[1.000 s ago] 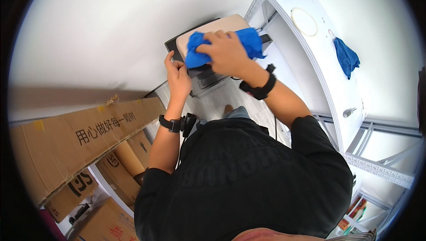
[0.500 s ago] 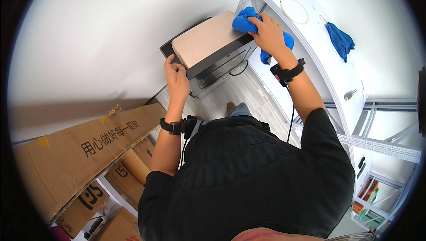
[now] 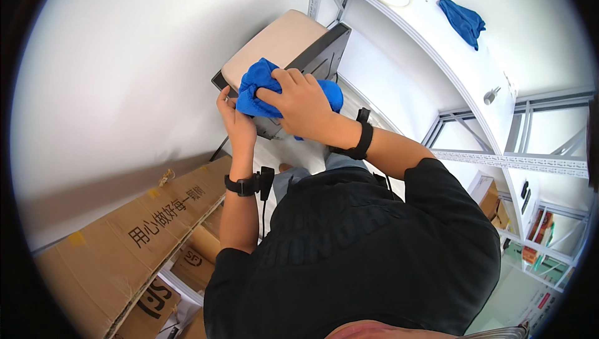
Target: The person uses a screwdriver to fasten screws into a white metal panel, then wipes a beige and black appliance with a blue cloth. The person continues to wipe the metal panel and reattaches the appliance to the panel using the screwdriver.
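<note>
Cloth (image 3: 253,83) first: in the head view the blue thing's bunched in the right hand (image 3: 306,102), over the near left corner of the beige-topped case (image 3: 324,50). Gripped in folds, probably so it won't slip. Left hand (image 3: 240,128) is at that same corner, maybe bracing it; can't tell if its fingers grip.

The light is bright, with soft grey shadows on the wall (image 3: 125,45) left of the right hand's fingers (image 3: 286,79), which look fairly sharp. Rightward of them, the shelf (image 3: 430,27) bows, and far beyond, the corners fade to black.
</note>
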{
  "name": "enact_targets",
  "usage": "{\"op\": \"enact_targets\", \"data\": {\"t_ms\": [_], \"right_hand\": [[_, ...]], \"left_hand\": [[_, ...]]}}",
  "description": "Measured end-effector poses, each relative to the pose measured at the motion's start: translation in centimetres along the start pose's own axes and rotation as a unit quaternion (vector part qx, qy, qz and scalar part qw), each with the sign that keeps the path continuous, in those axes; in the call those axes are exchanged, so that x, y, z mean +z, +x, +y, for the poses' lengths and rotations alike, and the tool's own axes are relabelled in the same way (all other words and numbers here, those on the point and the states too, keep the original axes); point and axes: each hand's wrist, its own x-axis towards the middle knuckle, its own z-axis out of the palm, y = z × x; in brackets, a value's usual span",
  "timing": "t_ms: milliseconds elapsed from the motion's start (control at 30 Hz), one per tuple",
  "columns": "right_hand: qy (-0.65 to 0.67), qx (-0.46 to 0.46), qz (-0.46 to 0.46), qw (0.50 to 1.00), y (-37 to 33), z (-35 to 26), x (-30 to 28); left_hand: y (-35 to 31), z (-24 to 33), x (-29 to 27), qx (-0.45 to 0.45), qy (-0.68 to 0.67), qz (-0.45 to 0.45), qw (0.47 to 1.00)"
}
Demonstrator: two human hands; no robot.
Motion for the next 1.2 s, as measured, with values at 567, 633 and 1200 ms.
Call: {"op": "enact_targets", "data": {"t_ms": [567, 633, 1200], "right_hand": [[0.112, 0.095, 0.154, 0.977, -4.1, 18.4, -2.1], [0.124, 0.069, 0.143, 0.979, -6.0, 18.6, -0.8], [0.183, -0.108, 0.017, 0.977, -6.7, 8.1, 6.2]], "left_hand": [[-0.4, 0.9, -0.7, -0.017, 0.082, 0.055, 0.995], [-1.3, 1.6, -1.1, -0.018, 0.121, 0.053, 0.991], [-4.1, 2.8, -1.6, -0.076, 0.067, 0.012, 0.995]]}}
